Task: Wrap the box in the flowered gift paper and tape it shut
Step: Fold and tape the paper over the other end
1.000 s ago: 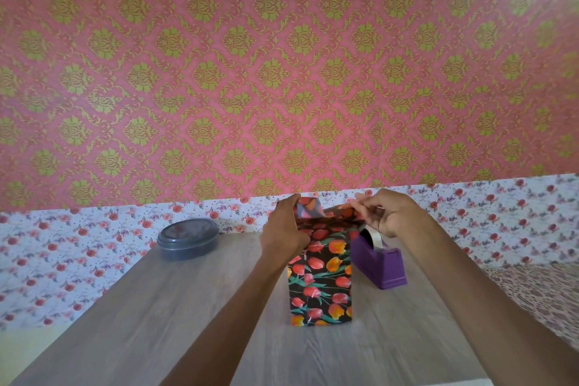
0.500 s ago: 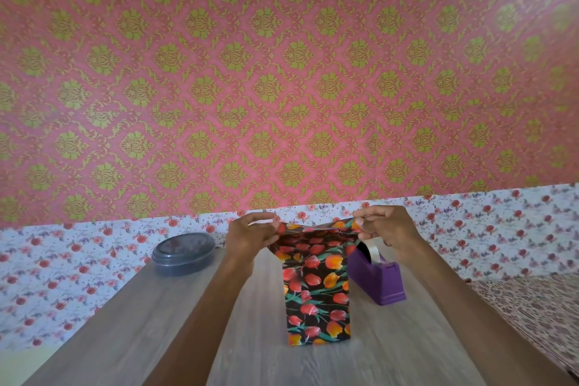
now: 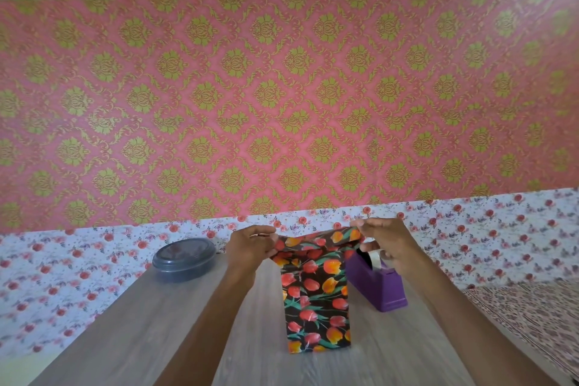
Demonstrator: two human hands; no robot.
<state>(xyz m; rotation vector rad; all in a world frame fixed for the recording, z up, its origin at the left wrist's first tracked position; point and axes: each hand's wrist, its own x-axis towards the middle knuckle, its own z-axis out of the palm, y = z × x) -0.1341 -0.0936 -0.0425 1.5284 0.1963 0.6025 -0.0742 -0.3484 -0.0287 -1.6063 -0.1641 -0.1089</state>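
The box (image 3: 316, 307) stands upright on the wooden table (image 3: 156, 323), covered in black gift paper with red and orange tulips. Its top paper flap (image 3: 316, 241) is spread wide above it. My left hand (image 3: 250, 249) pinches the flap's left corner. My right hand (image 3: 385, 244) pinches the right corner. A purple tape dispenser (image 3: 376, 287) with a roll of clear tape sits just right of the box, partly hidden behind my right hand.
A round grey lidded container (image 3: 184, 258) sits at the table's far left. A wall with flowered and pink patterned covering rises behind the table. A patterned cloth surface (image 3: 539, 316) lies to the right.
My left hand moved off the box top out to the left, and both hands have pulled the top flap apart and flat. The camera tilted up slightly.
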